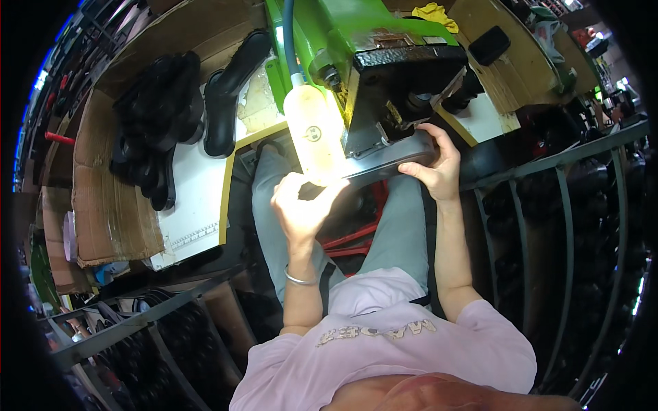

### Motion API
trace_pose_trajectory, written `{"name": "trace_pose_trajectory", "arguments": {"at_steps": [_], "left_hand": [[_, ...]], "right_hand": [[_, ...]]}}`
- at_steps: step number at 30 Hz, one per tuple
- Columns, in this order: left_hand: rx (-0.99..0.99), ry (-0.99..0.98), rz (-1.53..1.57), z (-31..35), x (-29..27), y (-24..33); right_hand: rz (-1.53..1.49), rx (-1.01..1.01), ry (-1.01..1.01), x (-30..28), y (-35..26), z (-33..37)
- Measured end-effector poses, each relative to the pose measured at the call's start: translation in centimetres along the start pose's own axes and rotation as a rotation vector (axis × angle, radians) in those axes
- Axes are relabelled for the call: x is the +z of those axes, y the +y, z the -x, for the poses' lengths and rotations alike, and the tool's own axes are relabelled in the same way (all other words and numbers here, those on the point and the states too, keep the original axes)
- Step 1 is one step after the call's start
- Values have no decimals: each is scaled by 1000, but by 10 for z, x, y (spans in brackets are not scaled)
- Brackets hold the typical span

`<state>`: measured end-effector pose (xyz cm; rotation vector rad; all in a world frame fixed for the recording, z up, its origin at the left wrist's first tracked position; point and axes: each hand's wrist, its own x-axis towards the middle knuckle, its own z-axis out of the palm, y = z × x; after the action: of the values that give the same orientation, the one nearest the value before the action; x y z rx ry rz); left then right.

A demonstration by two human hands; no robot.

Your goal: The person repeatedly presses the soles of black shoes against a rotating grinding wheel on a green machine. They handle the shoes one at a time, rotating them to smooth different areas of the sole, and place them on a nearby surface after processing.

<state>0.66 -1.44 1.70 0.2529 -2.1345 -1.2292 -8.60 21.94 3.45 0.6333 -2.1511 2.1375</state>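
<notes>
Two hands (301, 205) (435, 168), one green machine (343, 27), one lamp (315, 133), one wrist bangle (300, 279), one dark sole piece (391, 161).

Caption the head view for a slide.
Both hands, left hand and right hand, hold a flat black shoe sole under a green machine.

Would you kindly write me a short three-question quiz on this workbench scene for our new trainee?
1. True or false: the right hand rests on the dark sole-shaped piece under the green machine.
2. Which wrist wears a metal bangle?
A. left
B. right
C. neither
3. Fill in: the pile of black soles lies to the person's ____ on cardboard.

Key:
1. True.
2. A; it sits below the left hand.
3. Left.
</notes>
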Motion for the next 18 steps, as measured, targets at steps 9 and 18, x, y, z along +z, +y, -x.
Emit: {"name": "trace_pose_trajectory", "arguments": {"at_steps": [9, 18], "left_hand": [[-158, -28, 123, 11, -35, -30], [-96, -44, -19, 18, -49, -38]], "right_hand": [[-19, -20, 6, 38, 7, 9], [-10, -55, 33, 52, 19, 22]]}}
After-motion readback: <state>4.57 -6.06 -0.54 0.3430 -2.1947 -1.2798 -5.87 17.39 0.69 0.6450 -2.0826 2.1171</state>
